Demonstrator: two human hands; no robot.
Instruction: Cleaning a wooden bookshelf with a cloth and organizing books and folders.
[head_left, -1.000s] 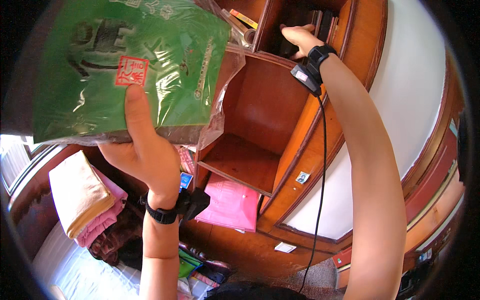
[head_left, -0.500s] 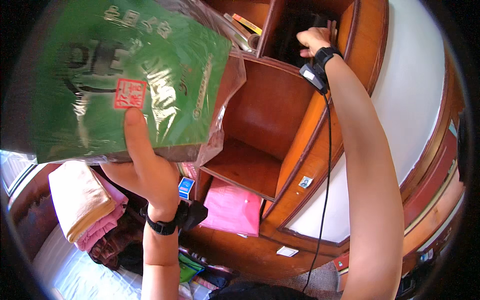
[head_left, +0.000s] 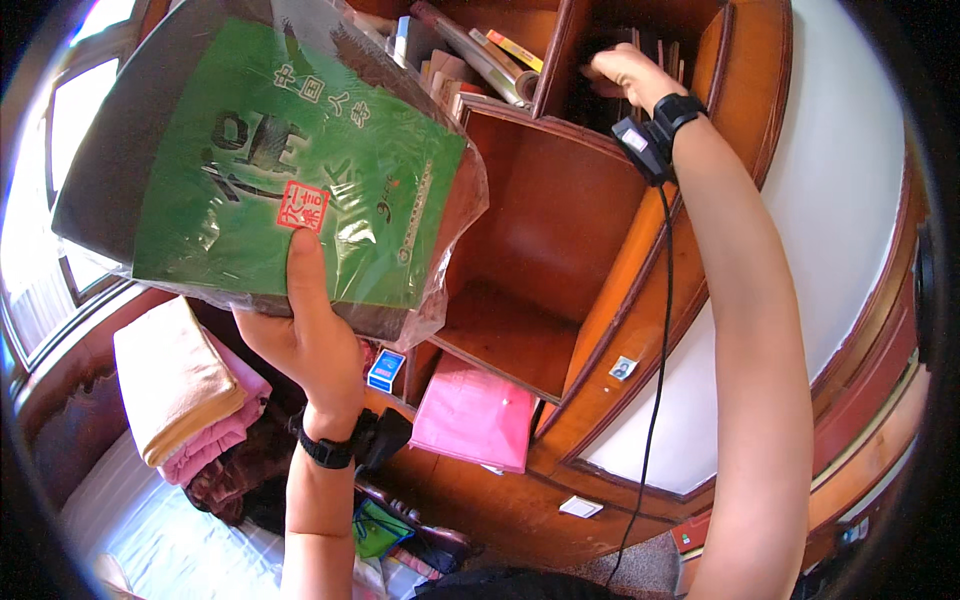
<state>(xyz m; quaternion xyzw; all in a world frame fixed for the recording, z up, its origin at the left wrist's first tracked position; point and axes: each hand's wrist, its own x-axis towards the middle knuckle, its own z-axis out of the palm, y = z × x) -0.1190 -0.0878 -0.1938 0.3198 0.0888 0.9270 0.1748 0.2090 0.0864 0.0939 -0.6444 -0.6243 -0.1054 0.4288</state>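
My left hand (head_left: 310, 350) grips a large flat green package (head_left: 390, 250) in clear plastic, thumb on its front near a red square stamp. The fingers behind it are hidden. The plastic's loose edge sticks out on the right, and the package covers part of the shelf unit. My right hand (head_left: 635, 75) reaches into the dark upper right compartment (head_left: 590, 25) of the wooden shelf. Its fingers are curled beside thin upright items (head_left: 672, 58), and whatever they hold is lost in shadow. Both wrists wear black straps; a cable (head_left: 662, 350) hangs from the right one.
Rolled papers (head_left: 485, 60) and a yellow box (head_left: 515, 50) lie in the neighbouring compartment. Below are a bare wooden compartment (head_left: 540, 220), a pink folder (head_left: 475, 415) and a small blue box (head_left: 385, 370). Folded towels (head_left: 180, 380) are stacked at the left by a bed (head_left: 180, 540).
The view has shifted, showing more window and shelf. The green package, still in my left hand, looks tilted and slightly farther away. My right hand stays in the upper compartment.
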